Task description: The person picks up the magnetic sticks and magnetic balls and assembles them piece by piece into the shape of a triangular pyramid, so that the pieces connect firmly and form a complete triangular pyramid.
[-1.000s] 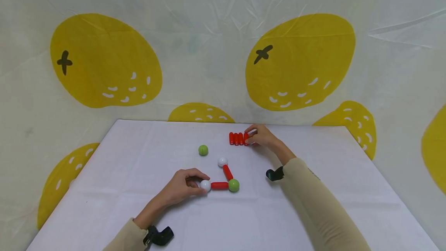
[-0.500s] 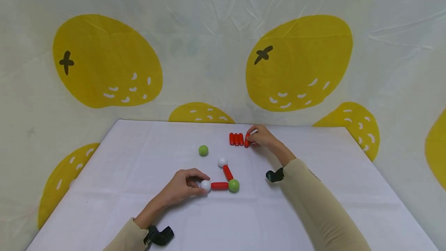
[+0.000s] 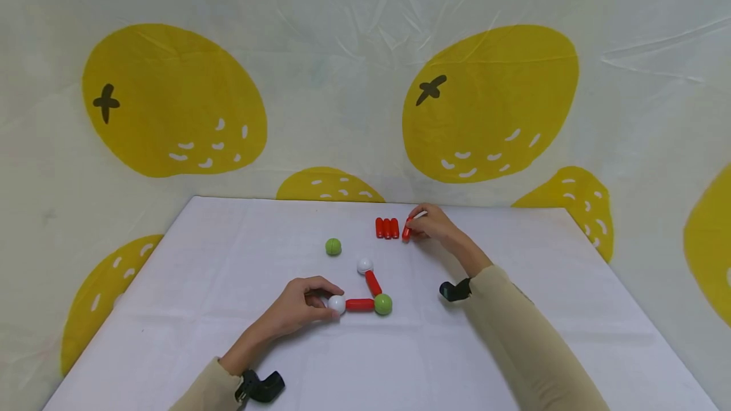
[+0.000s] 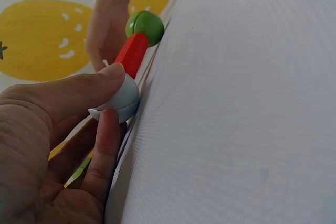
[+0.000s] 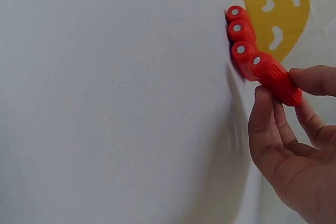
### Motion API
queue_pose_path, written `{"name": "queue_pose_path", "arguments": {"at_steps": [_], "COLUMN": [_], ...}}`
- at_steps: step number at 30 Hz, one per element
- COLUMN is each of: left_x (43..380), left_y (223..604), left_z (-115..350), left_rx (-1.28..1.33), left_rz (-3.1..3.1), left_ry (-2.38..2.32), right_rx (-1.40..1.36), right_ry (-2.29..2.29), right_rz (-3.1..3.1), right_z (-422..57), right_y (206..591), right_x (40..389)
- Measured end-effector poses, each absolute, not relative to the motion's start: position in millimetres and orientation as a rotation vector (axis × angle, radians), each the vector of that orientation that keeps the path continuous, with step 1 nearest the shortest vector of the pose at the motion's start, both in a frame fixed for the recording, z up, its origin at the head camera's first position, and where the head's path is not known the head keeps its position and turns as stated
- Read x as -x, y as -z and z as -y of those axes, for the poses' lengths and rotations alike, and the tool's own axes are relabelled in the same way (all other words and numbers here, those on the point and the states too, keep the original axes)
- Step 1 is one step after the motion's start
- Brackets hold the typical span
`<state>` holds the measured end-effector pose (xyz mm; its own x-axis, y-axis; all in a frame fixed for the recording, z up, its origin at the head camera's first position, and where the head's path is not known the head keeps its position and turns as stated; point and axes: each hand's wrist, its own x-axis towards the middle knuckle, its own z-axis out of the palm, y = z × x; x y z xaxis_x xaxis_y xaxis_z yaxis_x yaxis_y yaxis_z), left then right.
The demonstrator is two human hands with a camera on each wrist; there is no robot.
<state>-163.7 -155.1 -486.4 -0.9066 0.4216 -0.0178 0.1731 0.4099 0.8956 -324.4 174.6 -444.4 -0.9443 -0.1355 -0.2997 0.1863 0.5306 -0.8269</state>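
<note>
Tablecloth (image 3: 354,366): I get even, muted light, cool and greyish, apparently from above.
Right sleeve (image 3: 531,341): casts a broad, soft-edged shadow along its left side.
Backdrop (image 3: 331,24): flatly lit, with a faint sheen on the creases at upper right.
White ball (image 3: 337,304): bright from my head camera, duller and greyer at the left wrist.
Right hand (image 4: 102,38): blurred in the left wrist view, behind the sharper green ball (image 4: 149,27).
Red rod (image 5: 278,80): ridges readable in the dim right wrist view; long, diffuse shadow nearby.

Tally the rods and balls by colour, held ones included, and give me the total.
Red rods: 6, one of them in the right hand
White balls: 2, one of them in the left hand
Green balls: 2
Total: 10
</note>
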Motion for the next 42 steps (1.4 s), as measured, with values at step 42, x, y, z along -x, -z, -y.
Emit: {"name": "queue_pose_path", "arguments": {"at_steps": [42], "left_x": [165], "left_y": [487], "left_z": [154], "left_rx": [-0.461], "left_rz": [-2.403], "left_ry": [-1.565], "right_rx": [0.613], "right_ry": [1.249], "right_rz": [-2.352], "right_z": [-90], "right_y": [419], "right_x": [233]}}
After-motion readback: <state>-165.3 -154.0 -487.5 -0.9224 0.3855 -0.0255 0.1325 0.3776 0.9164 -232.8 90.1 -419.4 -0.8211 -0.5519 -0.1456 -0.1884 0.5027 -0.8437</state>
